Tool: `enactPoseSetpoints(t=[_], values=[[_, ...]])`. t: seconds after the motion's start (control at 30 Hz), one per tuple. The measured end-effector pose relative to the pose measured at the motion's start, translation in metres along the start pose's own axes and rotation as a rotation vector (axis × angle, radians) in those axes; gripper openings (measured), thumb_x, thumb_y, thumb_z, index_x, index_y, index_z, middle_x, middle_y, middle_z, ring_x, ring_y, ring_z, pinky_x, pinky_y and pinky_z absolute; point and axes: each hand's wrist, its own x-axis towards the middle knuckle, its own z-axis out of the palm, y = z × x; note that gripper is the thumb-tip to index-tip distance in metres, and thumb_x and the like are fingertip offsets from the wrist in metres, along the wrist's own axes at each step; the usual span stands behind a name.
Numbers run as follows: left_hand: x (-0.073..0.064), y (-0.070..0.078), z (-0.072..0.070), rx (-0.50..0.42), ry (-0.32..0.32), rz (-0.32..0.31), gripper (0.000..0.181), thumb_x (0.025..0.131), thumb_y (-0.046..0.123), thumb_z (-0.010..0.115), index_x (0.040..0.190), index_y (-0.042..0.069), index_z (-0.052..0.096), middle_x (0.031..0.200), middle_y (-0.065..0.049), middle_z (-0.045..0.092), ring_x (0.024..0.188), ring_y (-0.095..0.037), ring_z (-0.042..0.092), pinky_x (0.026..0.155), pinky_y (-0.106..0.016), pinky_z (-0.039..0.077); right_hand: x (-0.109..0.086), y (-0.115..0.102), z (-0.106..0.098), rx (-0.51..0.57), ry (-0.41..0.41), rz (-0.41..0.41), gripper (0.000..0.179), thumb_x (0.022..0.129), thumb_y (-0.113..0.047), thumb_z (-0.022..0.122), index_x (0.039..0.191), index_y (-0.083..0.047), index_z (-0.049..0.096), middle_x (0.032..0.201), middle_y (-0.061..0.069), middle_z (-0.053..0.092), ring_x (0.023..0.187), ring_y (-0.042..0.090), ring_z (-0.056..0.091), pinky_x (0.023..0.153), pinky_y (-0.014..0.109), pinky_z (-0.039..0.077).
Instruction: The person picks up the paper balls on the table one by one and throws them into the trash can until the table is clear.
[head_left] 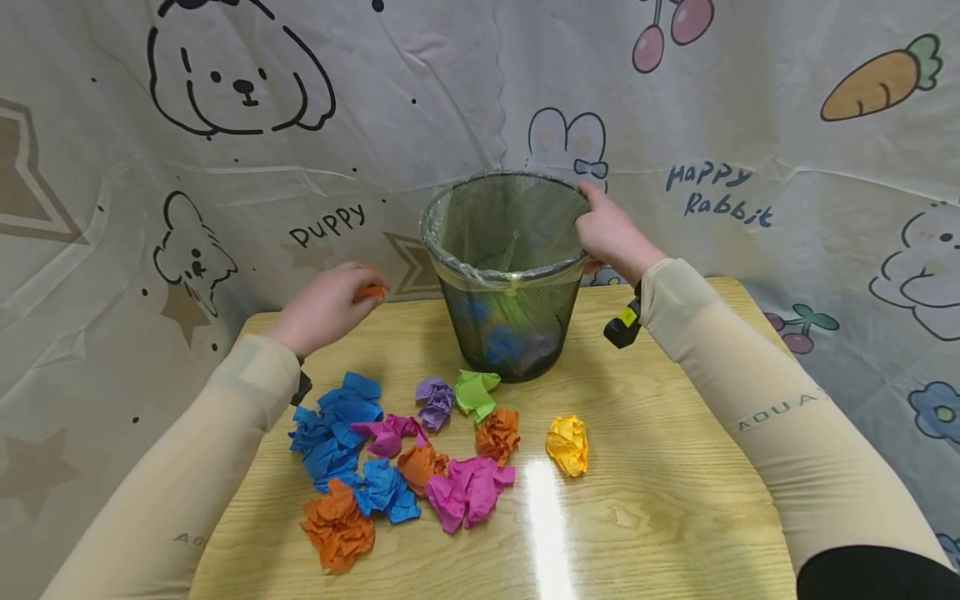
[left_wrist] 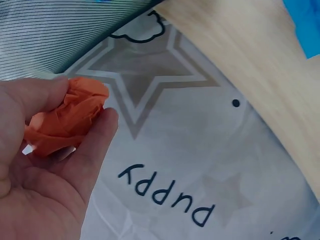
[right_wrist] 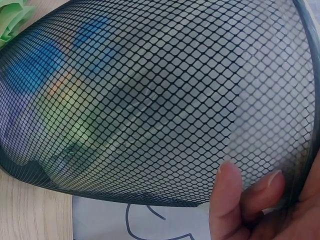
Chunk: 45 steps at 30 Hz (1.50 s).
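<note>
My left hand (head_left: 326, 304) pinches a crumpled orange paper ball (left_wrist: 70, 117) between thumb and fingers. It is in the air over the table's back left, left of a black mesh wastebasket (head_left: 573, 308). A clear plastic liner (head_left: 457, 271) folds over the basket's rim. Gripping that rim at the right side is my right hand (head_left: 618, 233), with some fingertips against the outer mesh in the right wrist view. Through the mesh, blue, purple, green and orange paper shows at the bottom of the basket, which stands upright.
On the wooden table (head_left: 660, 467), several crumpled papers lie before the basket: blue (head_left: 330, 433), orange (head_left: 339, 527), pink (head_left: 471, 492), purple (head_left: 435, 402) and green (head_left: 476, 393). A yellow ball (head_left: 567, 446) sits apart to their right. Behind hangs a printed cloth (head_left: 420, 75).
</note>
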Motion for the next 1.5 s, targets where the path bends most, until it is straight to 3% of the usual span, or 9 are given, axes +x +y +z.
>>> enactPoseSetpoints(t=[0.17, 0.3, 0.67, 0.87, 1.0, 1.3, 1.4, 1.5], values=[[0.002, 0.008, -0.008, 0.003, 0.043, -0.032, 0.025, 0.102, 0.012, 0.064, 0.123, 0.001, 0.068, 0.120, -0.017, 0.064, 0.107, -0.034, 0.063, 0.095, -0.052, 0.051, -0.001, 0.000, 0.000, -0.005, -0.003, 0.002, 0.076, 0.101, -0.003, 0.026, 0.167, -0.028, -0.001, 0.172, 0.006, 0.007, 0.061, 0.019, 0.047, 0.068, 0.045, 0.059], [0.004, 0.013, -0.016, 0.000, 0.084, -0.037, 0.027, 0.103, 0.014, 0.062, 0.126, 0.002, 0.067, 0.121, -0.017, 0.062, 0.107, -0.033, 0.063, 0.093, -0.052, 0.052, -0.001, 0.000, 0.000, -0.012, -0.003, -0.007, 0.075, 0.101, -0.003, 0.026, 0.167, -0.028, -0.001, 0.171, 0.006, 0.007, 0.057, 0.017, 0.043, 0.067, 0.043, 0.059], [0.021, 0.033, -0.039, 0.008, 0.171, 0.016, 0.027, 0.104, 0.014, 0.061, 0.128, 0.003, 0.068, 0.124, -0.016, 0.062, 0.108, -0.033, 0.062, 0.094, -0.052, 0.051, 0.000, 0.002, -0.001, 0.000, 0.002, -0.016, 0.075, 0.101, -0.003, 0.027, 0.167, -0.025, -0.001, 0.171, 0.008, 0.010, 0.064, 0.020, 0.050, 0.066, 0.043, 0.059], [0.031, 0.047, -0.048, 0.007, 0.205, 0.039, 0.027, 0.105, 0.016, 0.060, 0.129, 0.006, 0.068, 0.132, -0.015, 0.060, 0.113, -0.031, 0.061, 0.097, -0.049, 0.051, 0.001, 0.001, -0.001, -0.004, 0.000, -0.005, 0.076, 0.100, -0.002, 0.026, 0.167, -0.026, -0.001, 0.171, 0.007, 0.006, 0.059, 0.017, 0.046, 0.067, 0.043, 0.060], [0.037, 0.058, -0.052, -0.007, 0.201, 0.052, 0.029, 0.105, 0.019, 0.059, 0.131, 0.007, 0.067, 0.134, -0.013, 0.059, 0.116, -0.029, 0.060, 0.098, -0.048, 0.050, 0.001, 0.000, -0.001, -0.005, 0.001, 0.003, 0.076, 0.100, -0.002, 0.026, 0.167, -0.027, 0.000, 0.172, 0.005, 0.003, 0.050, 0.013, 0.034, 0.070, 0.044, 0.060], [0.053, 0.079, -0.053, -0.049, 0.190, 0.083, 0.031, 0.105, 0.018, 0.059, 0.134, 0.009, 0.066, 0.138, -0.012, 0.057, 0.117, -0.027, 0.058, 0.098, -0.044, 0.050, 0.000, 0.001, -0.002, 0.003, -0.006, -0.002, 0.075, 0.100, -0.003, 0.025, 0.167, -0.028, 0.000, 0.172, 0.004, 0.002, 0.046, 0.011, 0.030, 0.071, 0.044, 0.060], [0.060, 0.086, -0.052, -0.064, 0.185, 0.091, 0.030, 0.105, 0.018, 0.059, 0.134, 0.009, 0.066, 0.139, -0.011, 0.056, 0.118, -0.026, 0.058, 0.098, -0.043, 0.050, 0.000, 0.001, -0.001, 0.005, -0.004, -0.002, 0.075, 0.100, -0.002, 0.026, 0.167, -0.027, 0.000, 0.172, 0.005, 0.003, 0.048, 0.012, 0.032, 0.070, 0.044, 0.060], [0.065, 0.094, -0.050, -0.082, 0.175, 0.095, 0.030, 0.105, 0.016, 0.059, 0.133, 0.010, 0.067, 0.140, -0.011, 0.056, 0.119, -0.026, 0.058, 0.099, -0.041, 0.050, 0.000, 0.000, -0.001, 0.007, 0.000, 0.000, 0.076, 0.100, -0.002, 0.026, 0.167, -0.027, 0.000, 0.172, 0.006, 0.006, 0.059, 0.016, 0.043, 0.070, 0.044, 0.060]])
